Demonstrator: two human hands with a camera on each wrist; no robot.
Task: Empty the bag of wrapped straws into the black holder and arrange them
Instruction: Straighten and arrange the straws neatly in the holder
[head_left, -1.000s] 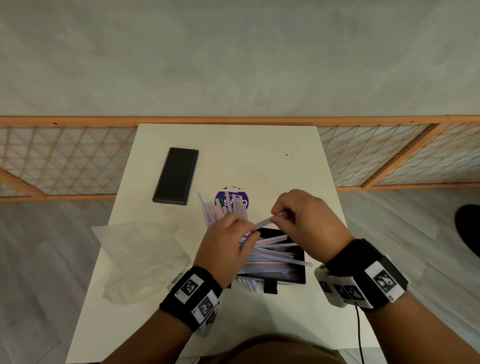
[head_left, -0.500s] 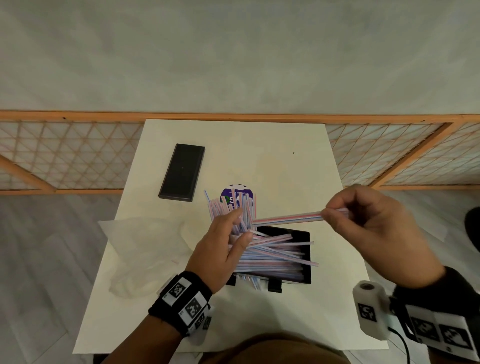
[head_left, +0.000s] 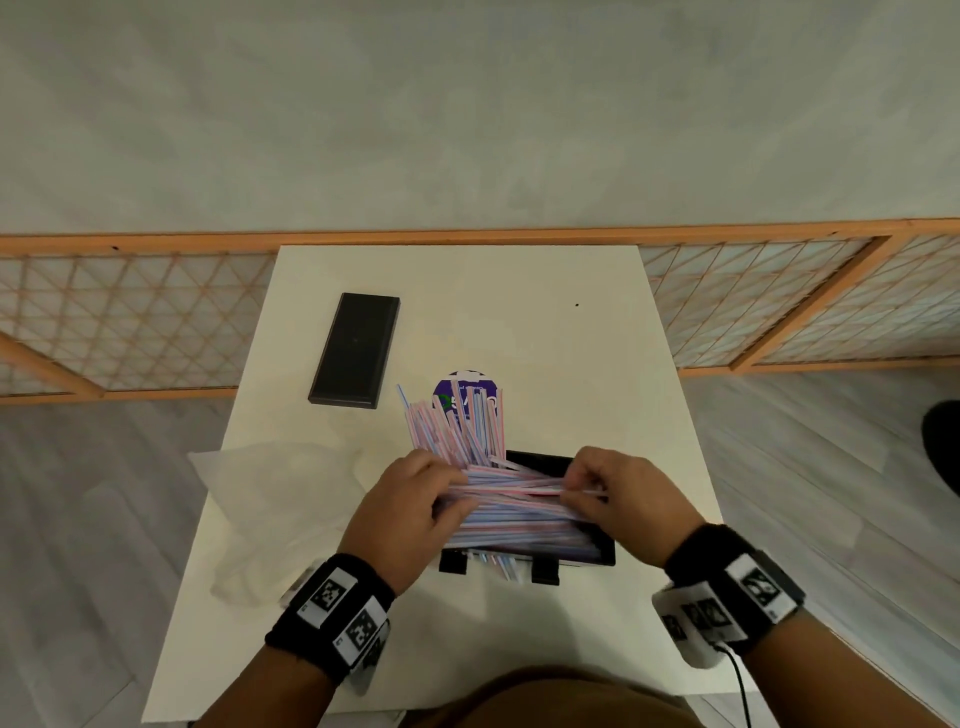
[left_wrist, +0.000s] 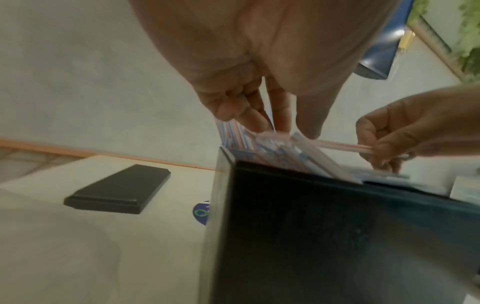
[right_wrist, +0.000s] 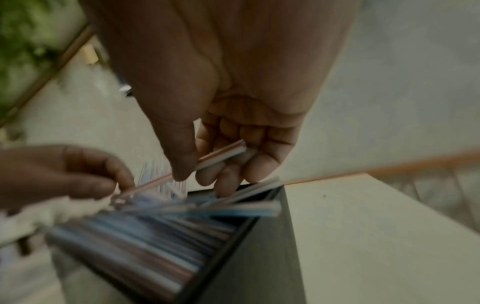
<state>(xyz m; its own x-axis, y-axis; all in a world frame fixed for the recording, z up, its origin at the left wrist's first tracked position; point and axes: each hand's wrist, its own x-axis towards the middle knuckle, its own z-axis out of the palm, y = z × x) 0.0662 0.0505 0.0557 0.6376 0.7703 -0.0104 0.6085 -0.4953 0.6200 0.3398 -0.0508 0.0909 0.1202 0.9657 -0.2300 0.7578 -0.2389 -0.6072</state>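
The black holder (head_left: 605, 553) stands near the table's front edge, with wrapped straws (head_left: 519, 527) lying lengthwise in it. At the holder's left end, my left hand (head_left: 415, 499) grips a fanned bunch of straws (head_left: 457, 423) that points away from me. My right hand (head_left: 615, 491) is over the holder's right end. It pinches one red-striped straw (right_wrist: 221, 156) between thumb and fingers. That straw lies across the top of the pile, its other end by my left fingers (left_wrist: 249, 121). A few straws poke out under the holder's front.
The empty clear bag (head_left: 280, 512) lies crumpled left of the holder. A flat black lid (head_left: 356, 358) sits at the back left, and a purple round sticker (head_left: 467, 387) lies behind the straws. The white table (head_left: 571, 364) is small, with a wooden lattice screen behind it.
My right hand drew one straw out of the bunch to the right, then brought it back down onto the pile in the holder. My left hand stayed on the bunch.
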